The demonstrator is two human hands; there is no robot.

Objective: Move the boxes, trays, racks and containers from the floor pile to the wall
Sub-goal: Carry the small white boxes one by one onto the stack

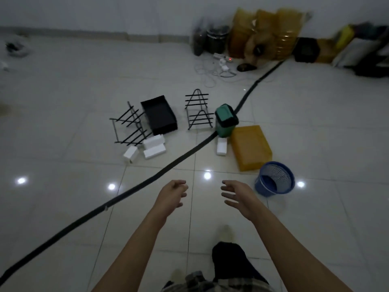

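The left hand [173, 193] and the right hand [237, 197] hang side by side over the near floor [63, 144]. Both are empty, with fingers spread and loosely bent, touching nothing. The pile lies beyond them, in the middle of the floor. It holds two black wire racks, the left rack [131, 125] tipped over and the right rack [199, 110] upright. One black tray [159, 114] sits between them, just beside the left rack. There is one green bin [225, 121] with a dark lid, and one amber box [250, 147] just beside it. One blue basket [274, 179] lies on its side (its mesh inside shows). Of four white foam blocks, three [154, 151] cluster by the left rack and the fourth block [222, 146] lies against the amber box. One black cable [147, 182] crosses the floor diagonally through the pile. At the floor's far edge, amber containers [265, 32] lean on the wall [105, 13], too blurred to count.
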